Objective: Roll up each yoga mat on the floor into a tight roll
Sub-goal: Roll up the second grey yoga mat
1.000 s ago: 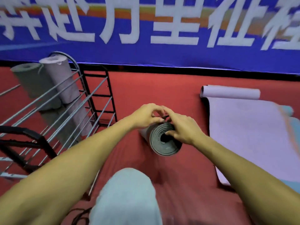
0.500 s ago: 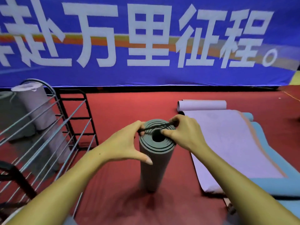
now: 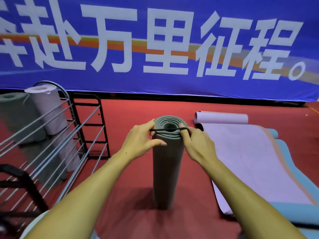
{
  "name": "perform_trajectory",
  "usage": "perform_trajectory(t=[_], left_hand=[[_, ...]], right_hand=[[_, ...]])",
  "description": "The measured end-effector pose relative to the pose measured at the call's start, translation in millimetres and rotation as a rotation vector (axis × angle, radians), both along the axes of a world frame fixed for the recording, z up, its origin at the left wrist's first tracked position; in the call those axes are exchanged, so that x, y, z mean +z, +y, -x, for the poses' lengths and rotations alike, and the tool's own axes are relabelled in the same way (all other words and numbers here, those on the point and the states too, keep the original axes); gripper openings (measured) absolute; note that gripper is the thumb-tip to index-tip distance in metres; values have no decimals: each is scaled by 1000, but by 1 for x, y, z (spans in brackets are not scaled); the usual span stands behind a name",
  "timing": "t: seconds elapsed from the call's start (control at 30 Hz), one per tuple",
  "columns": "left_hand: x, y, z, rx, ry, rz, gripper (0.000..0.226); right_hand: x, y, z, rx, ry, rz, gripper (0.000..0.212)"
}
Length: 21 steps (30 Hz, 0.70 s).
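We see our left hand against the left side of the rolled grey mat, which stands upright on the red floor between our two hands. Its thumb lies across the front of the roll and its fingers curl to pinch one end of a black band. Our right hand is on the other side of the roll's top, fingers curled, with the band looped around one fingertip. The band is stretched taut across the open top of the roll, over the spiral of layers, so both hands are clamped on the band and touch the mat's upper edge.

To the left of our left hand is a metal rack with slanted bars, and two rolled mats lean upright in it, one grey and one pale.

To the right of our right hand a purple mat lies on the floor, flat near us and rolled at its far end, resting over a blue mat. Beyond the hands, a blue banner with white characters covers the far wall.
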State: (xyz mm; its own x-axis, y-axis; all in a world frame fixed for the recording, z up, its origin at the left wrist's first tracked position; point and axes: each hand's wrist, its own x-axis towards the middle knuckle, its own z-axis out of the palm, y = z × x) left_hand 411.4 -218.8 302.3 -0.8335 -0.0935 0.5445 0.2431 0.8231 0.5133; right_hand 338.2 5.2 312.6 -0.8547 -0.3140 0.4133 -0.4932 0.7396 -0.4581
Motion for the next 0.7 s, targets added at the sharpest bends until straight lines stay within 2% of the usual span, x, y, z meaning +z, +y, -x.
perform_trajectory(t=[0.07,0.13,0.2,0.33,0.43,0.53,0.6,0.7], left_hand=[[0,4,5,67,20,-8,50],[-4,8,11,129,17,0,53],[-12,6,17,177,22,17,54],[-27,-5,22,153,36,-23,51],[-38,-2,22,110,9,22,49],[-49,-1,23,56,-110,79,49],[-57,-5,27,28,-208,46,54],[-75,-16,44,6,-308,-19,70]], right_hand=[[3,-3,4,-71,25,-67,57],[2,-4,10,-75,45,-83,52],[-4,-3,20,-6,42,-44,43],[-21,10,32,211,0,-15,42],[-29,10,29,252,56,-93,34],[-43,7,32,216,37,-274,22],[-61,10,42,170,2,-400,25],[-79,14,59,176,-46,-406,24]])
